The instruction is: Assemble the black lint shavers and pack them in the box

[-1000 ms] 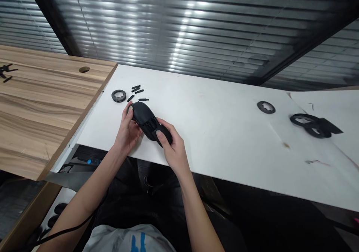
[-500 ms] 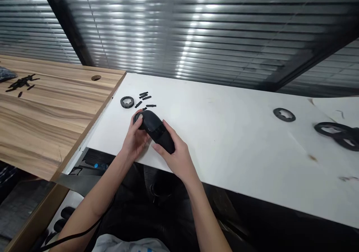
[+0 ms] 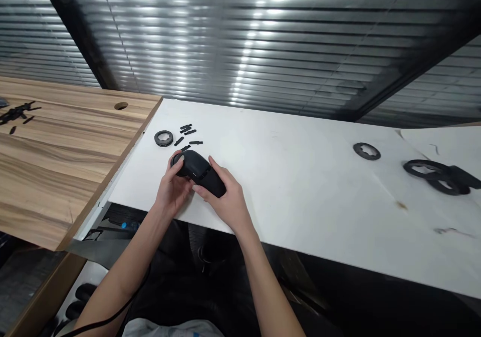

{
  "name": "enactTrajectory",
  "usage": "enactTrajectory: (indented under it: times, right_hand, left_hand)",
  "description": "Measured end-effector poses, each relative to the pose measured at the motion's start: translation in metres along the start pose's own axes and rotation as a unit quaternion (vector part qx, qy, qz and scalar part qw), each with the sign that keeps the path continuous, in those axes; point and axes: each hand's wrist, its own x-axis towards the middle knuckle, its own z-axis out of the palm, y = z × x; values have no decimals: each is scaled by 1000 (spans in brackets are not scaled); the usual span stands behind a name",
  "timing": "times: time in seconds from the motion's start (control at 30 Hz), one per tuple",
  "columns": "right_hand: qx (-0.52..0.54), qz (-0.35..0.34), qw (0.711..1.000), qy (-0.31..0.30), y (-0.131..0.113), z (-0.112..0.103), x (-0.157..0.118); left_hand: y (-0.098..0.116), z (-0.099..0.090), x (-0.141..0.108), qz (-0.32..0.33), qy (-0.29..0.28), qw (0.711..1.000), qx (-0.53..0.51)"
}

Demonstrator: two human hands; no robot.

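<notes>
A black handheld device with a rounded head and a straight handle is held over the front part of the white table. My left hand is closed around its head end, thumb on top. Wrapped round the handle end is my right hand, its thumb along the near side. Just beyond the device lie several small black strips. To their left rests a black ring with a notched inner edge. The underside of the device is hidden by my fingers.
Another black ring lies to the right on the white table, with overlapping black rings farther right. On the wooden table at left is a pile of black pieces. Metal blinds stand behind.
The scene has shifted slightly left in view, as my head turned a little to the right. Both hands keep their hold on the device, which sits slightly flatter.
</notes>
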Motion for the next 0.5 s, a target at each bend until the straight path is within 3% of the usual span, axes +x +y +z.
enactTrajectory:
  times: [0.5]
  right_hand:
    - [-4, 9, 1000, -1, -3, 1, -2]
  left_hand:
    - [1, -4, 1, -6, -15, 1000, 11]
